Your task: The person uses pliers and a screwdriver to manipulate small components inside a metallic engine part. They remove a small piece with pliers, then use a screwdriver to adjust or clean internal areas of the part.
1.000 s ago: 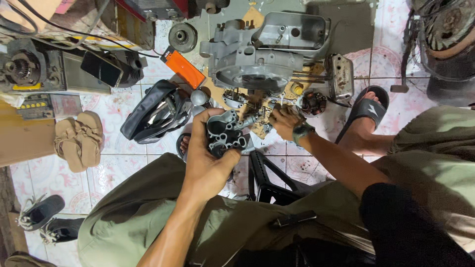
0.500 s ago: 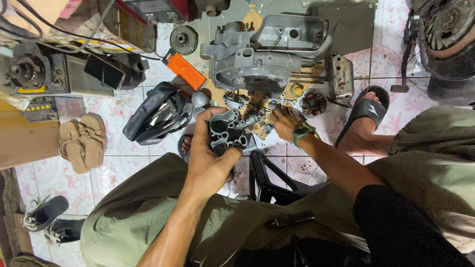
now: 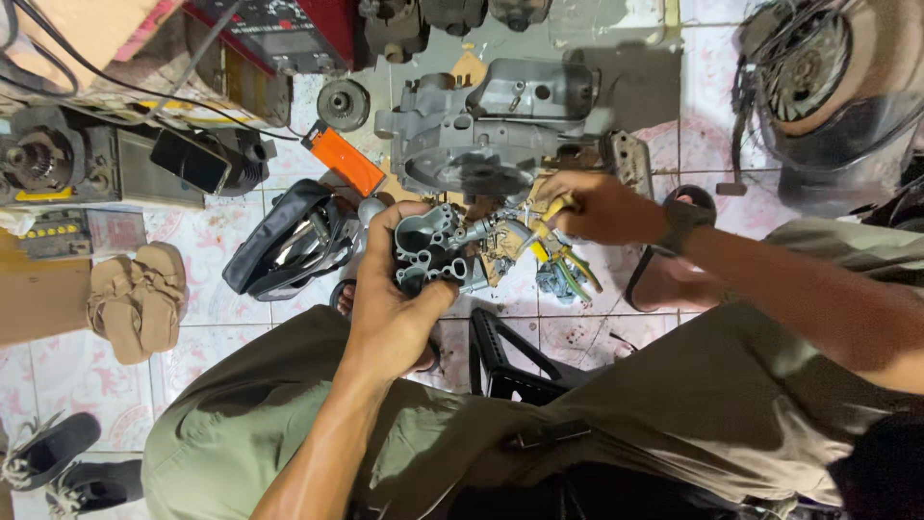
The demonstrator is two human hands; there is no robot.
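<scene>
My left hand (image 3: 390, 308) grips a grey metal carburettor body (image 3: 435, 248) with round ports, held above the tiled floor between my knees. My right hand (image 3: 597, 207) is closed on a small tool with a yellow handle (image 3: 551, 207), its tip against the brass and metal fittings on the carburettor's right side (image 3: 505, 236). A dark watch sits on my right wrist (image 3: 683, 223). Small loose parts lie on the floor just below the hands (image 3: 558, 279).
A grey engine casing (image 3: 491, 125) lies just beyond the hands. An orange box (image 3: 345, 159), a black tool bag (image 3: 284, 241), tan sandals (image 3: 135, 299), dark shoes (image 3: 48, 453) and machinery (image 3: 58, 164) sit to the left. A black stool frame (image 3: 500, 361) stands between my legs.
The view has closed in on the hands. My right hand moved up and right from the small parts to the carburettor's side fittings. The left hand keeps its grip.
</scene>
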